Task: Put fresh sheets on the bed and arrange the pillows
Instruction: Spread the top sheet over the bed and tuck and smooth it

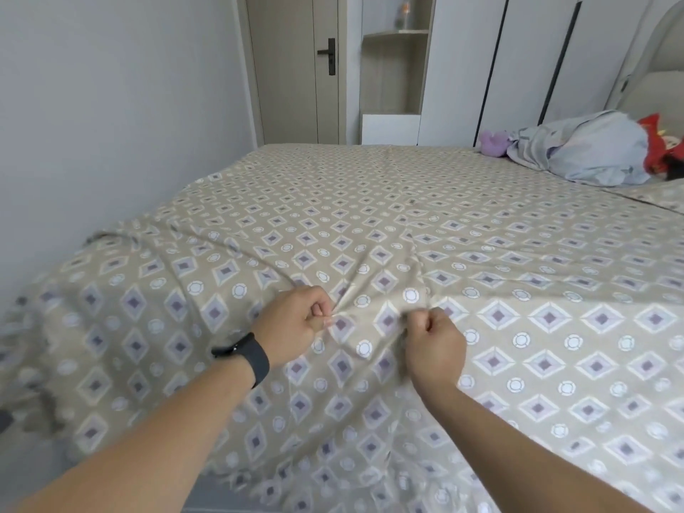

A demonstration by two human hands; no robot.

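While my left hand [296, 320] and right hand [433, 346] each pinch the patterned sheet [370, 224], spread over the bed w/ folds bunched btwn them, I judge it light, soft, limp; better gripped at edges.

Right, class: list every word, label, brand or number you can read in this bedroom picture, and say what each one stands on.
None can be read.
Red item by the headboard: white marks, too blurred to read.
Bottle on the shelf: label too small.
Black wristband: no text shows.
Patterned sheet: shapes only, no lettering.
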